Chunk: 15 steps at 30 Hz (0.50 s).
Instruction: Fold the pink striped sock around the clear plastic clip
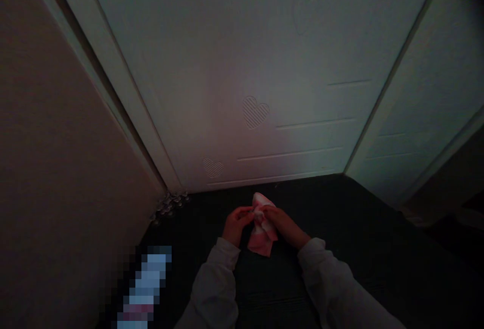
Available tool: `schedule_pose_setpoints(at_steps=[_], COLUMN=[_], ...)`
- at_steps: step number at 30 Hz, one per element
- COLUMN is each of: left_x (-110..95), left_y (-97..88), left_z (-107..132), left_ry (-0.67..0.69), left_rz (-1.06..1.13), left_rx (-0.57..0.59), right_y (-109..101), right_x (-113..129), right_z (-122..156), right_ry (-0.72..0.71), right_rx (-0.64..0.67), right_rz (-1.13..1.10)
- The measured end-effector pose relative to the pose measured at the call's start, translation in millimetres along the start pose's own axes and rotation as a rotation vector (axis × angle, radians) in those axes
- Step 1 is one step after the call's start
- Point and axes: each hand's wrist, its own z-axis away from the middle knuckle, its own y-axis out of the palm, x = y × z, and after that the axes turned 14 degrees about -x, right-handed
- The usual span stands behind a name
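A small pink and white piece of cloth (261, 242) is bunched at its middle and spreads out above and below, a little like a bow. From its left side, my left hand (238, 220) pinches the gathered middle between thumb and fingers. My right hand (283, 221) grips the same cloth from the right, its fingers curled over the upper part. Both hands are low over the dark surface (280, 288). Dim light hides the exact fingertip contacts and whatever lies within the folds.
A pale panel (212, 81) with embossed hearts and lines rises behind the dark surface. A brownish wall (68, 167) borders the left. Small shiny pieces (170, 204) are clustered in the back left corner. A bright, pixelated oblong (147, 283) is at lower left.
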Motion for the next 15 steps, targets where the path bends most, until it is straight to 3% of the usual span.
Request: schedule_pose_setpoints(at_steps=[3, 13, 15], left_x=[0.7, 5.7, 6.6], left_y=[0.4, -0.5, -0.9], left_z=[-1.0, -5.9, -6.6], left_ry=[-0.024, -0.027, -0.031], left_rz=[0.025, 0.033, 0.053], left_rx=[0.008, 0.004, 0.025], right_y=[1.0, -0.9, -2.2], right_x=[-1.5, 4.6, 2.0], right_z=[-1.2, 1.2, 0.9], right_ry=[0.010, 0.123, 0.092], right_rx=[-0.039, 0.006, -0.017], right_rz=[-0.029, -0.076, -0.110])
